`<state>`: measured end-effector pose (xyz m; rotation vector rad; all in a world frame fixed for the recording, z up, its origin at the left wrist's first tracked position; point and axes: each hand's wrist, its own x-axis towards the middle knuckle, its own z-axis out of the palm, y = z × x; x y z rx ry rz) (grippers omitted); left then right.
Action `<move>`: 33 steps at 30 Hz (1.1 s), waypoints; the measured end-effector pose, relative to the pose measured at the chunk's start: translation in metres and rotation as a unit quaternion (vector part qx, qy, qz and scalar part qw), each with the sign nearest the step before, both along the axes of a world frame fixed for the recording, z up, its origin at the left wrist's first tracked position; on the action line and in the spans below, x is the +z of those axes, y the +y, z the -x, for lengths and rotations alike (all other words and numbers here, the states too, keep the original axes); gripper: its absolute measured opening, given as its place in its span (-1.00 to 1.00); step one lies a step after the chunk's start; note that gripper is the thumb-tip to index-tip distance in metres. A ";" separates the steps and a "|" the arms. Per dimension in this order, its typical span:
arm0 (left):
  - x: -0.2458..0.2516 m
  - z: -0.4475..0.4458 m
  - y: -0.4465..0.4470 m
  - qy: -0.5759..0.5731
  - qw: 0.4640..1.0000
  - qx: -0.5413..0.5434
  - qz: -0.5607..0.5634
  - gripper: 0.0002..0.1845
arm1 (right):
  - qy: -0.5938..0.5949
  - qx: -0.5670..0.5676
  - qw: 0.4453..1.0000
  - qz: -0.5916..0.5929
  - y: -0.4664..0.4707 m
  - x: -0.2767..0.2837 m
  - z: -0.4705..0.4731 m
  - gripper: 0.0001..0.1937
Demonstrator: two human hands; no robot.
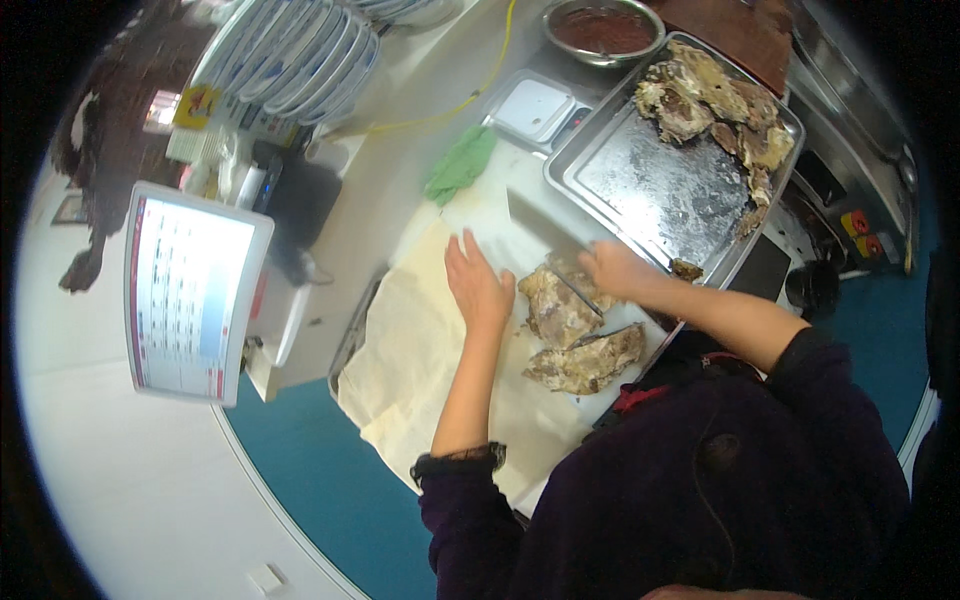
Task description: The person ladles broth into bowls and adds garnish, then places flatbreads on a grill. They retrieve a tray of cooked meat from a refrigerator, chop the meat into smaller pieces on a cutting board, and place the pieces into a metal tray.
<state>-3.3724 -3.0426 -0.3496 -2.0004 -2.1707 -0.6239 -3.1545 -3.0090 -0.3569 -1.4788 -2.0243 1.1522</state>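
Note:
My right hand (611, 270) is closed round the handle of a wide-bladed cleaver (544, 221), whose blade points up and to the left over the white cutting board (499, 184). Below the blade lie chunks of cooked meat, one (559, 307) with a thin dark strip along its edge and another (589, 360) nearer my body. I cannot tell whether the strip is part of the meat. My left hand (480, 289) hovers or rests flat with fingers spread, left of the meat, beside a cream cloth (412, 322). It holds nothing.
A steel tray (652, 180) holds more meat (709, 97). Near it are a kitchen scale (532, 109), a steel bowl of reddish-brown contents (604, 34) and a crumpled green cloth (461, 165). Stacked patterned plates (315, 60) and a lit monitor (195, 292) are at the left. A yellow cable (450, 112) crosses the counter.

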 end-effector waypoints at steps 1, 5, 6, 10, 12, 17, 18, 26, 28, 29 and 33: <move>-0.006 -0.008 -0.022 -0.061 0.997 0.019 0.050 0.00 | -0.015 -0.016 0.998 -0.062 0.011 0.009 -0.001 -0.69; -0.050 -0.086 -0.066 -0.051 0.979 0.101 0.171 0.25 | 0.044 0.051 0.989 -0.132 0.066 0.016 0.022 -0.68; -0.060 -0.101 -0.067 -0.041 0.978 0.126 0.160 0.26 | 0.077 0.073 0.985 -0.137 0.078 0.009 0.034 -0.67; -0.071 -0.100 -0.067 -0.052 0.973 0.165 0.153 0.28 | 0.081 0.120 0.960 -0.239 0.103 -0.028 0.081 -0.51; -0.069 -0.079 -0.067 -0.093 0.981 0.116 0.125 0.25 | 0.028 0.130 0.965 -0.225 0.106 -0.043 0.096 -0.46; -0.070 -0.054 -0.055 -0.084 0.991 0.067 0.078 0.13 | 0.000 0.123 0.960 -0.250 0.113 -0.080 0.124 -0.50; -0.070 -0.052 -0.050 -0.079 0.993 0.067 0.052 0.10 | 0.008 0.126 0.955 -0.269 0.117 -0.086 0.127 -0.53; -0.053 -0.077 -0.136 -0.075 0.980 0.182 0.034 -0.21 | 0.081 0.200 0.905 -0.367 0.091 -0.036 0.075 -0.79; -0.067 -0.107 -0.169 -0.310 0.894 0.314 0.081 -0.24 | 0.058 0.364 0.921 -0.128 0.036 -0.037 0.033 -0.77; -0.078 -0.121 -0.178 -0.482 0.802 0.347 0.070 -0.24 | 0.018 0.456 0.890 -0.015 0.014 -0.044 0.015 -0.68; -0.116 -0.149 -0.183 -0.794 0.478 0.376 0.014 -0.22 | 0.016 0.457 0.889 -0.010 -0.044 -0.078 -0.012 -0.51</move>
